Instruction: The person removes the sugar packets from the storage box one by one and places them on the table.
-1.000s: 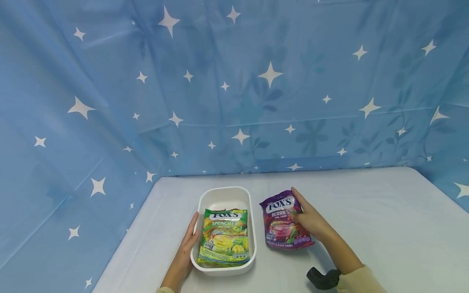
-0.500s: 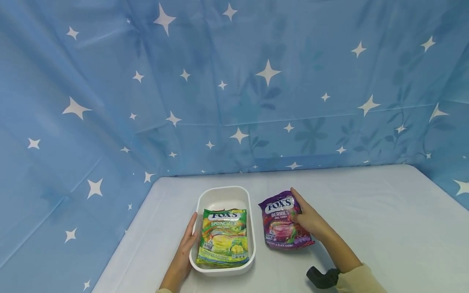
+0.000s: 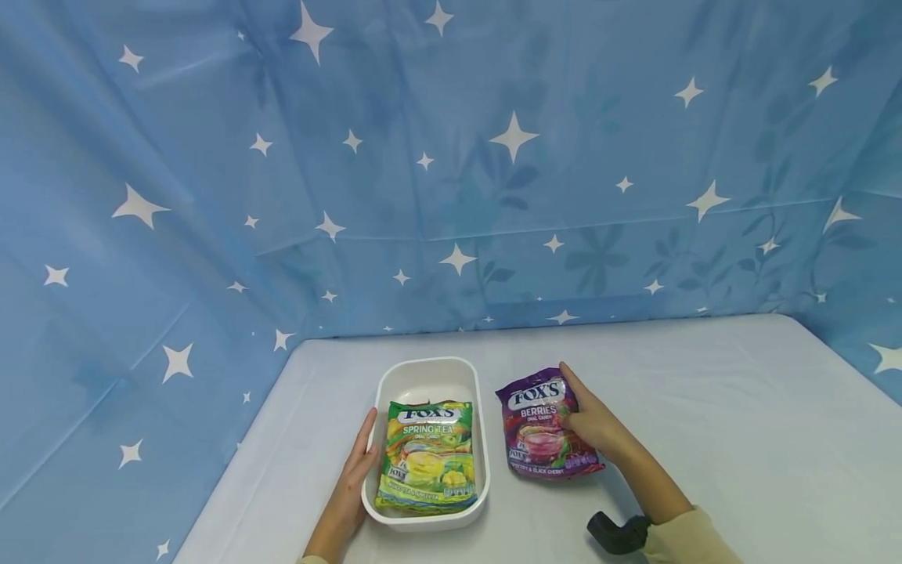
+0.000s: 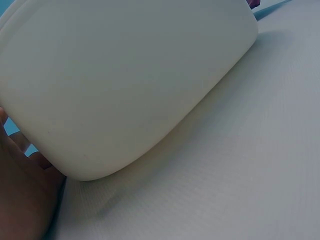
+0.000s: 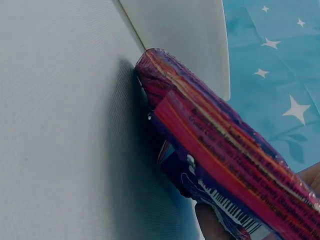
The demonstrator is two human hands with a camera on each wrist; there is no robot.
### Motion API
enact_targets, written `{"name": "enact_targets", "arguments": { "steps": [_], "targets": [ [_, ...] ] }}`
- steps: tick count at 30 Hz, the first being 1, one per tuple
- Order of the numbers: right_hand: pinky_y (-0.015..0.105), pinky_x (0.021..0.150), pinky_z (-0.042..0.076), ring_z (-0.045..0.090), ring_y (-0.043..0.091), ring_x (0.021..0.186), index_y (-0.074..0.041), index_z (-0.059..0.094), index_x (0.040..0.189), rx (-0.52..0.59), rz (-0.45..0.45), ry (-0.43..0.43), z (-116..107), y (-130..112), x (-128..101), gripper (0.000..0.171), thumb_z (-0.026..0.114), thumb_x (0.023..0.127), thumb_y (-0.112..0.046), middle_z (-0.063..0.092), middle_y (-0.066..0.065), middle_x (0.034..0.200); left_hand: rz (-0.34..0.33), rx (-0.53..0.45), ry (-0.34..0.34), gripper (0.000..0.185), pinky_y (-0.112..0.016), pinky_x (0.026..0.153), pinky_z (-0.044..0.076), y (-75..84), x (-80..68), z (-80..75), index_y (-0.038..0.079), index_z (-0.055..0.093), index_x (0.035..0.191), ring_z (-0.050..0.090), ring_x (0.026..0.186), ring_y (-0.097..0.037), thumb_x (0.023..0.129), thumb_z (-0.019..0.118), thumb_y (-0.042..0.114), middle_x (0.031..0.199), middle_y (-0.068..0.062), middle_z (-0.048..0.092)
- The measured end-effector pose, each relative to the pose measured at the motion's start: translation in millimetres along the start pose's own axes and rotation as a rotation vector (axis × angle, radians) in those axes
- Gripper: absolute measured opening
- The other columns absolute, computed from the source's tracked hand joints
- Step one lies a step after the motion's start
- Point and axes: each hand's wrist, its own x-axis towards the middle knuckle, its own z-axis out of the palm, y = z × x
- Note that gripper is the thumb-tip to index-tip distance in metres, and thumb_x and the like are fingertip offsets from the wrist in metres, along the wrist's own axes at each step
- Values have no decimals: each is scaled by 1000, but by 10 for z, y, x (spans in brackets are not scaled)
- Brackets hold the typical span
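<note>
A purple bag of Fox's Berries candy (image 3: 539,431) is in my right hand (image 3: 599,423), with the thumb on its front and the other fingers mostly behind it. In the right wrist view the bag (image 5: 215,145) is seen from its edge, tilted, with a shadow on the cloth below. My left hand (image 3: 348,486) lies along the left side of a white rectangular tub (image 3: 430,376), fingers straight against its outer wall. Inside the tub, a green and yellow bag of Fox's Spring Tea candy (image 3: 426,462) lies face up. The tub's plain wall (image 4: 130,85) fills much of the left wrist view.
Both hands are over a table with a white cloth (image 3: 705,407). A blue curtain with white stars (image 3: 451,172) hangs behind the table and at its sides. A black curved piece (image 3: 618,534) is by the right wrist, at the sleeve (image 3: 687,536).
The head view has shifted very slightly. Both hands, the tub and the two candy bags keep nearly the same places.
</note>
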Motion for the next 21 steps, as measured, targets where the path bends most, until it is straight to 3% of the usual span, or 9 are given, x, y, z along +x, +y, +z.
{"name": "enact_targets", "arguments": {
  "steps": [21],
  "targets": [
    [62,107,3,-1,48,135,-8,-4,147,-69,4,12,10,17,-6,89,47,76,10,-2,28,149,14,-14,-20,57,-58,109,-7,-12,0,-1,27,3,148,-15,140,-28,99,32,32,155,0,-9]
  ]
}}
